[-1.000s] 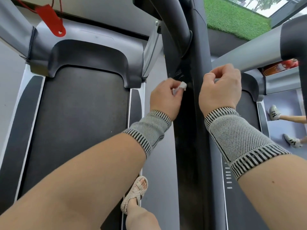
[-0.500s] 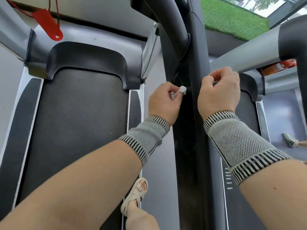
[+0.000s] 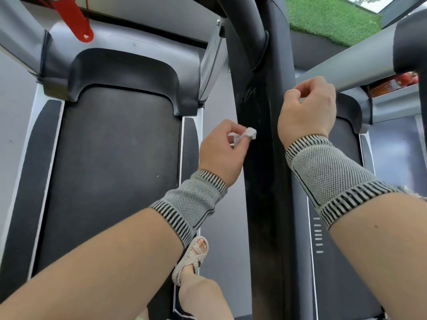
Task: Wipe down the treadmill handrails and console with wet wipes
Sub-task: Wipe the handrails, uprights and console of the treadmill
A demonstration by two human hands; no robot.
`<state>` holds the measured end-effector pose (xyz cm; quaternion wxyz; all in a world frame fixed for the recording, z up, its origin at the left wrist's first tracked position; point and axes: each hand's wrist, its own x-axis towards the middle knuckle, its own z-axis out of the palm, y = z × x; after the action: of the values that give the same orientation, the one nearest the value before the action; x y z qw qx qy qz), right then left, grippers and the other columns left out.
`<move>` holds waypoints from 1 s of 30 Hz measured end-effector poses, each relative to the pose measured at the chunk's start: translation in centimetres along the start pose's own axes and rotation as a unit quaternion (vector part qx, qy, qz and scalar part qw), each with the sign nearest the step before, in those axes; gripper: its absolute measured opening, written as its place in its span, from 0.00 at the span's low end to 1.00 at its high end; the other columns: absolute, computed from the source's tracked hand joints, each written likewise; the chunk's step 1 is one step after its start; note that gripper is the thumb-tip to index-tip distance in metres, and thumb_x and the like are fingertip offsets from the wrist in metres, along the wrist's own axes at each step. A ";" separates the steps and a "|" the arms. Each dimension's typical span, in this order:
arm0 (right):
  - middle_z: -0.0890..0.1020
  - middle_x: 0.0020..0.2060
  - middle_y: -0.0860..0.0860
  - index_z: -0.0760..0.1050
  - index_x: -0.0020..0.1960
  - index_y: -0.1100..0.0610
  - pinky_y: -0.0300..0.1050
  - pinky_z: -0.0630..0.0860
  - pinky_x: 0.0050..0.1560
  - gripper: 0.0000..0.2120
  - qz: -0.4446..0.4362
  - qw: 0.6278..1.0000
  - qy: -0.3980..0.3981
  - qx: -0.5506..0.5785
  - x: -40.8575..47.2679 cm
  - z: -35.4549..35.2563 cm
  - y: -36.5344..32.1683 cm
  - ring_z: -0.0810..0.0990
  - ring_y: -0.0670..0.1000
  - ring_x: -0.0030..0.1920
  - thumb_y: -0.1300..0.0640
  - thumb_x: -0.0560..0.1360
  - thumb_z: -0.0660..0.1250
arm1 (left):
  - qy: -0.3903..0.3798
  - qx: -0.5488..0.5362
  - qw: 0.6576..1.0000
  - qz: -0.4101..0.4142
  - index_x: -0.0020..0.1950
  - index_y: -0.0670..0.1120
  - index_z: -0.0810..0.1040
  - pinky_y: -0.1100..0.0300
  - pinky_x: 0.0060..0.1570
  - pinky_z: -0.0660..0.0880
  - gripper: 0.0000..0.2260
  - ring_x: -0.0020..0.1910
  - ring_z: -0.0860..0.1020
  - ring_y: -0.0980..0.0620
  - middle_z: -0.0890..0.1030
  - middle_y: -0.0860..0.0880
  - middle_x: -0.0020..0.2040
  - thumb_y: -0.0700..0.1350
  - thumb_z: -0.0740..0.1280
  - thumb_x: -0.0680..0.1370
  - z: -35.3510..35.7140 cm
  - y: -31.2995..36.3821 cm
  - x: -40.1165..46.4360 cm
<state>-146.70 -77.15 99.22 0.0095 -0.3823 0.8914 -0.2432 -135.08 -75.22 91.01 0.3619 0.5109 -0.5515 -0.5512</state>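
Note:
A black treadmill handrail (image 3: 265,181) runs down the middle of the view, damp streaks on its surface. My left hand (image 3: 223,153) pinches a small crumpled white wet wipe (image 3: 250,133) between thumb and fingers, right at the handrail's left side. My right hand (image 3: 308,109) is on the handrail's right side, fingers curled; I cannot see anything in it. Both wrists wear grey knitted bands.
The treadmill belt (image 3: 111,169) lies below to the left, with a red safety tag (image 3: 74,17) hanging above it. A grey rail (image 3: 346,65) of the neighbouring treadmill crosses at the right. My sandalled foot (image 3: 191,257) stands on the side rail. Green artificial turf (image 3: 328,17) lies beyond.
My left hand has slid down the handrail with the wipe, toward me. My right hand has stayed near the same spot on the rail's right side.

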 end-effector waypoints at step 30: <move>0.71 0.46 0.48 0.69 0.46 0.53 0.34 0.61 0.42 0.02 0.010 1.000 0.002 -0.004 -0.2 0.1 -0.2 0.68 0.45 0.41 0.56 0.77 0.59 | 0.029 -0.001 0.999 -0.044 0.42 0.52 0.73 0.60 0.41 0.75 0.07 0.41 0.79 0.53 0.79 0.53 0.38 0.50 0.68 0.77 2.6 1.3 5.0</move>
<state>-146.39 -77.16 99.23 0.0080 -0.3730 0.8962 -0.2401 -138.85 -79.63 91.17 0.3539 0.5503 -0.5166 -0.5523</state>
